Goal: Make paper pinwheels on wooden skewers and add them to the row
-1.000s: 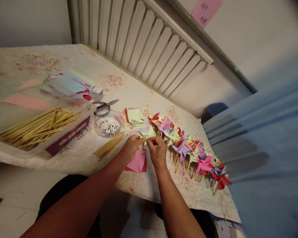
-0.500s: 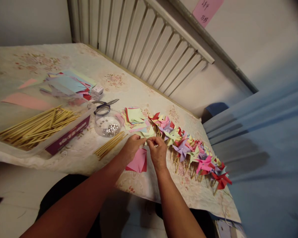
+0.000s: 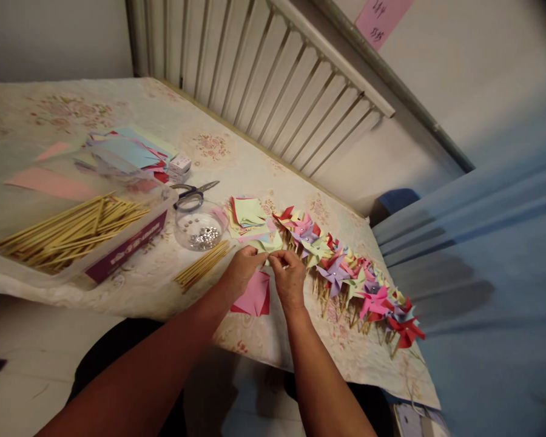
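A pale green paper piece [image 3: 273, 243], partly folded, is pinched between my two hands above the table. My left hand [image 3: 244, 267] grips its near left edge with thumb and fingers together. My right hand [image 3: 289, 276] pinches the same paper from the right; the fingertips of both hands nearly meet and hide what lies between them. Just below lie pink and red paper squares [image 3: 255, 294] with cut slits. A stack of cut paper squares [image 3: 248, 212], pale green on top, sits beyond my hands. To the right stand rows of finished paper pinwheels [image 3: 334, 273] on sticks.
Left of my hands are a small bundle of wooden sticks [image 3: 202, 266], a round clear dish [image 3: 188, 240] of metal pins and scissors [image 3: 193, 195]. Farther left stands a plastic box [image 3: 161, 212] of sticks, with coloured paper [image 3: 131, 149] behind. A radiator [image 3: 264, 79] lines the back.
Almost nothing differs. Both hands stay at the same spot on the pale green paper, with only a slight shift of the fingers and of the camera's view.
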The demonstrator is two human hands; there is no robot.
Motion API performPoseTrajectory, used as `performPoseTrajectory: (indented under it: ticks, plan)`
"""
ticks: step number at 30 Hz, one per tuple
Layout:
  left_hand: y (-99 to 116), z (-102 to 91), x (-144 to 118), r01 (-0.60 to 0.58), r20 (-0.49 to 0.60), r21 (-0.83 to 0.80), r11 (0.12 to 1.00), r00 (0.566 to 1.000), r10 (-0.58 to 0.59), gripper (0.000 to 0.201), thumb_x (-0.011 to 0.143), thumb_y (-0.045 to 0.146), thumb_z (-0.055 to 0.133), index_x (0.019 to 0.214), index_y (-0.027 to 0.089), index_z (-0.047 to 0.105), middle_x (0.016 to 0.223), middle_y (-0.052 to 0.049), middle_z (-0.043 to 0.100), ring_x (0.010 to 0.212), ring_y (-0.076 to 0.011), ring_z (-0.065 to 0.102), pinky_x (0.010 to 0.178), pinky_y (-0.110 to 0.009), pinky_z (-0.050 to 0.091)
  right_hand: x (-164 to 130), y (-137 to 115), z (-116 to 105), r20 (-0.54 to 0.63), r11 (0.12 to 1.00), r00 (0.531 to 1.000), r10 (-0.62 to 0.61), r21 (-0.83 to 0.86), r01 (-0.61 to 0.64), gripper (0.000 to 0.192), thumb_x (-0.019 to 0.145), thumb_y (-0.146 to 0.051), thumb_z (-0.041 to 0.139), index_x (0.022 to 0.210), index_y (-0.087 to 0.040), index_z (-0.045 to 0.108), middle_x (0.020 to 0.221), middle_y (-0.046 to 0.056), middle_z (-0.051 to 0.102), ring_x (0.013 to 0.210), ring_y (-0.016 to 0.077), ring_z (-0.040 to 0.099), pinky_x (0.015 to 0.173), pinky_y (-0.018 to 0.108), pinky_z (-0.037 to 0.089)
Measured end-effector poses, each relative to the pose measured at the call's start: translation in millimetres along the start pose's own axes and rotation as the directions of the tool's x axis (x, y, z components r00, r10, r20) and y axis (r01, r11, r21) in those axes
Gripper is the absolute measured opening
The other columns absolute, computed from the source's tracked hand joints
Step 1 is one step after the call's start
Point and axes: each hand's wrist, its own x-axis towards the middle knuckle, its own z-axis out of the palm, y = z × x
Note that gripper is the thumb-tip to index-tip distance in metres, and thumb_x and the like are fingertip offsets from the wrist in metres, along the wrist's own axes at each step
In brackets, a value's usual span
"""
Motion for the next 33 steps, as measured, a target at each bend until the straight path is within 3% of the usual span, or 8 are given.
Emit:
performPoseTrajectory:
  ticks: [11,17,26,28,30,33]
  plan:
    - [-8,-1.6,6,-0.073,-0.031,0.149,0.986,0.996,0.078,0.03,0.065,0.039,0.061,0.061,0.019,0.04,0.056,0.008,0.034,0.053,-0.007,0.03,0.05,-0.023,0.024,0,1,0,0.009,1.0,1.0,0.006,0.005,-0.006,0.013,0.081,-0.024,0.059,0.07,-0.019,0.065,0.069,0.0,0.06,0.068,0.0157,0.054,0.068,0.027,0.041]
    - [-10,-3.0,9,-0.171,-0.067,0.366,0.915,0.976,0.209,0.027,0.069,0.034,0.057,0.057,0.02,0.037,0.056,0.008,0.028,0.054,-0.008,0.027,0.05,-0.023,0.022,4,3,-2,0.049,1.0,0.999,0.014,-0.024,-0.013,0.013,0.081,-0.023,0.058,0.071,-0.019,0.066,0.07,0.001,0.062,0.07,0.0166,0.056,0.068,0.028,0.042]
    - [-5,-2.0,9,-0.235,-0.03,0.591,0.772,0.95,0.312,0.025,0.073,0.025,0.055,0.053,0.017,0.043,0.053,0.007,0.038,0.058,-0.0093,0.036,0.056,-0.024,0.027,14,-6,-18,0.221,0.95,0.967,-0.128,-0.252,0.183,0.014,0.081,-0.021,0.057,0.071,-0.02,0.067,0.074,0.004,0.064,0.079,0.0201,0.055,0.076,0.031,0.039]
    - [-3,-1.3,7,-0.25,-0.018,0.595,0.764,0.946,0.323,0.021,0.075,0.024,0.054,0.056,0.016,0.049,0.055,0.006,0.043,0.06,-0.0098,0.039,0.058,-0.024,0.029,16,-4,-17,0.215,0.966,0.972,-0.097,-0.216,0.144,0.014,0.079,-0.022,0.057,0.07,-0.02,0.066,0.073,0.004,0.064,0.077,0.0195,0.055,0.075,0.031,0.039]
    - [-1,-0.8,5,-0.252,-0.014,0.595,0.763,0.946,0.323,0.018,0.075,0.024,0.053,0.059,0.015,0.053,0.057,0.005,0.047,0.062,-0.0106,0.042,0.059,-0.024,0.03,16,-2,-13,0.192,0.994,0.981,0.011,-0.106,0.009,0.014,0.077,-0.024,0.057,0.067,-0.019,0.065,0.069,0.002,0.062,0.069,0.0176,0.054,0.069,0.029,0.04]
    - [2,-0.5,3,-0.246,-0.025,0.595,0.766,0.946,0.323,0.019,0.074,0.022,0.053,0.057,0.016,0.051,0.056,0.004,0.047,0.061,-0.0108,0.041,0.058,-0.024,0.03,15,2,-7,0.2,0.976,0.96,0.196,0.054,-0.211,0.015,0.075,-0.028,0.058,0.064,-0.019,0.062,0.059,-0.002,0.057,0.057,0.0148,0.049,0.058,0.026,0.038]
